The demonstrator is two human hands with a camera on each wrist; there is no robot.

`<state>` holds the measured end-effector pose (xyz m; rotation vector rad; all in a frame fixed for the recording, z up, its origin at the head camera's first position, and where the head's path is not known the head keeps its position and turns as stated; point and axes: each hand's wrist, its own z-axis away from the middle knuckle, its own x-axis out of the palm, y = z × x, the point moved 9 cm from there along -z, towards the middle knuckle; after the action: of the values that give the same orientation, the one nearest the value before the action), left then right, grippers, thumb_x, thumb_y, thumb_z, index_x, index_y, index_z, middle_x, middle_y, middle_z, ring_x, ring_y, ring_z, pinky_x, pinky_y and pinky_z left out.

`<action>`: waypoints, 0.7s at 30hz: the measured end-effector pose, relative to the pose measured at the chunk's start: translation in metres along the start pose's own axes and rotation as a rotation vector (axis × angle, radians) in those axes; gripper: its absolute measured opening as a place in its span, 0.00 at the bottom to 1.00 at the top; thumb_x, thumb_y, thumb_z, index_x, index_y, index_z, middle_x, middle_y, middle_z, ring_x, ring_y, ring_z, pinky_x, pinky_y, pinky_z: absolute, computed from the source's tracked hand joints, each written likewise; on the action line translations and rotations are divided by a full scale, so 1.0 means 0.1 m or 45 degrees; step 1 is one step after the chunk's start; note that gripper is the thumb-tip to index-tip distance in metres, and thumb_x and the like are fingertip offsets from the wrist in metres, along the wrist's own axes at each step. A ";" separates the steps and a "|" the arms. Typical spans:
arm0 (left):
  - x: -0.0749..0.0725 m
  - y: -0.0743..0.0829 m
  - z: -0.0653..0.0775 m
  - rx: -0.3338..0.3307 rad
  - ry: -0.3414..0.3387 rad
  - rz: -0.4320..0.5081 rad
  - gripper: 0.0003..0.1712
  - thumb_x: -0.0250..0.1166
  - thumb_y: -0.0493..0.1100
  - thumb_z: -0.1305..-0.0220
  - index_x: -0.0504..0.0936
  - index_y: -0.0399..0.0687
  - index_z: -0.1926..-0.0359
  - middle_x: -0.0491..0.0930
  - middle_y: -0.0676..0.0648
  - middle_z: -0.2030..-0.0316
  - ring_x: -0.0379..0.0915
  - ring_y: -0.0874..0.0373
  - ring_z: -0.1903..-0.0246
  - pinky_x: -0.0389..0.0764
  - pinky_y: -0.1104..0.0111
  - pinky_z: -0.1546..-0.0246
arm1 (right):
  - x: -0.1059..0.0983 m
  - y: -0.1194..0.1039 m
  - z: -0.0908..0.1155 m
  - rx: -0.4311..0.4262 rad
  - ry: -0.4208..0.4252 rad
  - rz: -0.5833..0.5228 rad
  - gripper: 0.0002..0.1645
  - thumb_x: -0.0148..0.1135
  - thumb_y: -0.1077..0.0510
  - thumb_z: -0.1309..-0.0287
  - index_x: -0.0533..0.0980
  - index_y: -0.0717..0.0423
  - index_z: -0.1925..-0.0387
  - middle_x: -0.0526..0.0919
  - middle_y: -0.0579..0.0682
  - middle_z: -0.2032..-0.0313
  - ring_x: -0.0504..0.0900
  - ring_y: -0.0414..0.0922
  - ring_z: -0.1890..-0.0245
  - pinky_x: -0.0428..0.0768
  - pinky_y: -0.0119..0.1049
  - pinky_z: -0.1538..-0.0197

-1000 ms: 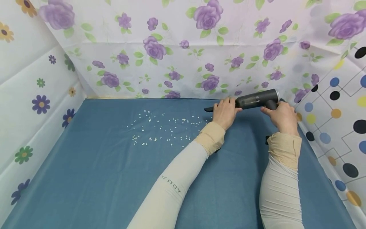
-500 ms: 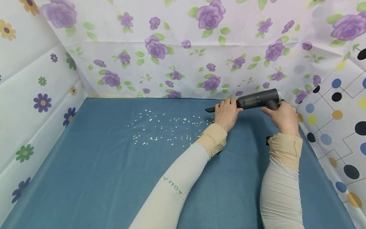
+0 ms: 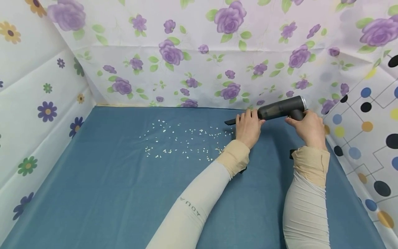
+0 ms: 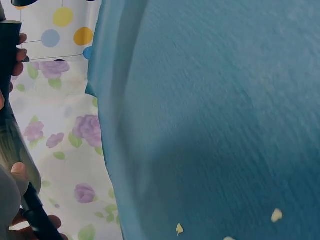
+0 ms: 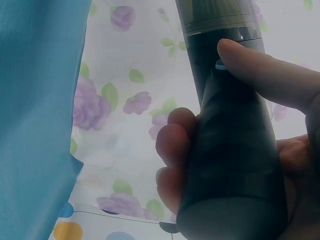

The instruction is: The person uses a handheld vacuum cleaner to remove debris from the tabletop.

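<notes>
Currently, I am holding a handheld vacuum [image 3: 273, 109], dark with a see-through middle, a silvery rear rim and a slim black nozzle [image 3: 230, 122], slightly tilted over the back right of the blue cloth [image 3: 124, 193], my left hand [image 3: 248, 128] gripping its nozzle end, my right hand [image 3: 310, 128] gripping its handle [image 3: 296, 114]. Pale flakes [image 4: 277, 215] are lying scattered, mostly left of the nozzle, while a rose-printed back wall [image 3: 192, 34], flowered left wall [image 3: 28, 138] and dotted right wall [image 3: 354, 138] are enclosing everything.
</notes>
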<state>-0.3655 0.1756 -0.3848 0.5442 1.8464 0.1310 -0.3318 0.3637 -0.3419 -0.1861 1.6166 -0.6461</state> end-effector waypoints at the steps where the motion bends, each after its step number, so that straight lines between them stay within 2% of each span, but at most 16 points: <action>1: 0.00 0.00 0.00 -0.003 0.006 0.012 0.30 0.52 0.62 0.29 0.70 0.53 0.34 0.73 0.50 0.41 0.71 0.54 0.43 0.63 0.56 0.34 | -0.01 0.00 0.00 -0.002 0.003 -0.006 0.44 0.60 0.36 0.38 0.67 0.74 0.45 0.71 0.66 0.62 0.72 0.60 0.66 0.69 0.48 0.69; 7: -0.03 0.02 0.03 -0.003 0.051 0.078 0.31 0.52 0.62 0.29 0.69 0.52 0.33 0.73 0.49 0.41 0.71 0.54 0.42 0.62 0.57 0.33 | -0.07 -0.04 0.03 -0.054 0.046 -0.020 0.44 0.62 0.37 0.38 0.66 0.73 0.42 0.72 0.68 0.57 0.72 0.62 0.62 0.70 0.52 0.66; 12: -0.02 0.01 0.08 -0.012 0.061 0.119 0.31 0.52 0.63 0.30 0.69 0.53 0.33 0.72 0.50 0.41 0.70 0.55 0.42 0.62 0.60 0.33 | -0.11 -0.07 0.08 -0.089 0.073 0.006 0.46 0.63 0.38 0.39 0.65 0.74 0.39 0.73 0.71 0.54 0.74 0.64 0.62 0.70 0.53 0.68; 21: -0.02 0.00 0.07 -0.042 0.106 0.235 0.31 0.57 0.61 0.32 0.69 0.53 0.34 0.73 0.50 0.43 0.69 0.56 0.41 0.59 0.60 0.32 | -0.17 -0.13 0.11 -0.096 0.118 -0.015 0.46 0.63 0.40 0.39 0.63 0.73 0.37 0.74 0.71 0.55 0.75 0.64 0.61 0.72 0.55 0.65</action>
<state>-0.3589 0.1735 -0.3853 0.6946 1.8688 0.3108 -0.3215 0.3581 -0.3206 -0.2241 1.7313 -0.6105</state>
